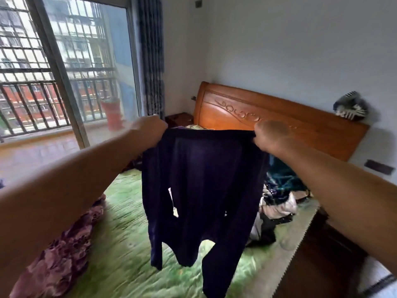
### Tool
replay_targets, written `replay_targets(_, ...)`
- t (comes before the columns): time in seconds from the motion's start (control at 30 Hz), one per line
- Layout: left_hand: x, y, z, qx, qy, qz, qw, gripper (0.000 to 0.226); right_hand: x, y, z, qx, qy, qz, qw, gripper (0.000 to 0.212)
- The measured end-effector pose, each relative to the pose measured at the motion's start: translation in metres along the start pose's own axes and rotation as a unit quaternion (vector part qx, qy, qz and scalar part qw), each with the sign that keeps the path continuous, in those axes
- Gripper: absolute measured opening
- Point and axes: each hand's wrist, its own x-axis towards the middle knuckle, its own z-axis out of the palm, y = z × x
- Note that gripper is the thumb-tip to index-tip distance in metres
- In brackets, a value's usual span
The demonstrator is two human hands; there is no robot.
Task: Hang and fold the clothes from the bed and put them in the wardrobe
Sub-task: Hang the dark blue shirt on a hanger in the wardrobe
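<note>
Left hand (150,127) and right hand (271,136) each grip the dark navy long-sleeved garment (204,179); it hangs above the green-covered bed (120,233).

The garment (204,179) hung over the bed (120,233), its top edge held between the left hand (150,127) and the right hand (270,136). Behind it stood the headboard (300,130). A pile of clothes (279,198) lay on the bed to the right, and a crumpled cloth (62,254) lay at its left edge. A nightstand (179,119) stood between the headboard and the curtain (151,61).
</note>
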Motion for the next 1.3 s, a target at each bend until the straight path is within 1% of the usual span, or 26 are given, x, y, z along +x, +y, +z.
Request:
replay_targets(0.03,0.006,0.007,-0.002,-0.022,0.011,0.012,1.000,0.015,0.000,0.013,0.002,0.024,-0.012,0.007,1.000,0.039)
replay_targets(0.07,0.013,0.016,-0.005,-0.042,0.019,0.013,0.999,0.014,0.000,0.030,0.004,0.042,-0.021,0.011,0.999,0.042)
replay_targets(0.1,0.019,0.028,-0.009,-0.057,0.024,0.009,0.998,0.015,-0.001,0.047,0.006,0.052,-0.028,0.013,0.998,0.041)
replay_targets(0.17,0.033,0.053,-0.017,-0.072,0.020,0.005,0.997,0.023,-0.003,0.082,0.014,0.060,-0.031,0.016,0.998,0.039)
replay_targets(0.27,0.051,0.093,-0.028,-0.045,0.015,0.013,0.999,0.034,-0.012,0.130,0.027,0.036,-0.019,0.026,0.999,0.046)
replay_targets(0.33,0.064,0.119,-0.032,-0.004,0.041,0.030,0.999,0.035,-0.016,0.159,0.035,0.017,-0.001,0.029,0.999,0.047)
replay_targets(0.4,0.077,0.145,-0.036,0.015,0.080,0.054,0.995,0.037,-0.018,0.188,0.042,0.016,0.012,0.036,0.999,0.043)
replay_targets(0.47,0.091,0.169,-0.043,0.009,0.101,0.072,0.992,0.038,-0.021,0.216,0.047,0.026,0.025,0.053,0.998,0.040)
replay_targets(0.53,0.106,0.191,-0.053,-0.013,0.098,0.083,0.992,0.038,-0.025,0.244,0.052,0.027,0.037,0.071,0.996,0.039)
replay_targets(0.6,0.122,0.213,-0.062,-0.014,0.083,0.109,0.990,0.033,-0.031,0.272,0.057,0.031,0.044,0.094,0.994,0.036)
replay_targets(0.7,0.148,0.250,-0.074,-0.014,0.073,0.146,0.986,0.026,-0.040,0.311,0.064,0.057,0.050,0.122,0.990,0.026)
replay_targets(0.83,0.187,0.308,-0.091,-0.023,0.107,0.147,0.983,0.029,-0.053,0.357,0.069,0.030,0.060,0.169,0.983,0.022)
replay_targets(0.93,0.221,0.355,-0.100,-0.069,0.119,0.156,0.978,0.033,-0.068,0.391,0.072,0.010,0.057,0.209,0.976,0.021)
replay_targets(1.03,0.257,0.409,-0.111,-0.089,0.122,0.224,0.963,0.029,-0.082,0.423,0.075,-0.026,0.034,0.236,0.971,0.015)
replay_targets(1.1,0.278,0.446,-0.125,-0.128,0.140,0.259,0.947,0.029,-0.088,0.442,0.077,-0.037,0.017,0.255,0.966,0.012)
replay_targets(1.2,0.303,0.501,-0.151,-0.209,0.189,0.311,0.908,0.027,-0.099,0.469,0.075,-0.006,0.002,0.316,0.949,0.007)
replay_targets(1.27,0.315,0.531,-0.168,-0.197,0.204,0.366,0.886,0.026,-0.106,0.484,0.072,0.018,-0.004,0.353,0.935,0.001)
replay_targets(1.3,0.320,0.543,-0.177,-0.186,0.203,0.384,0.881,0.028,-0.110,0.491,0.071,0.022,-0.004,0.372,0.928,0.001)
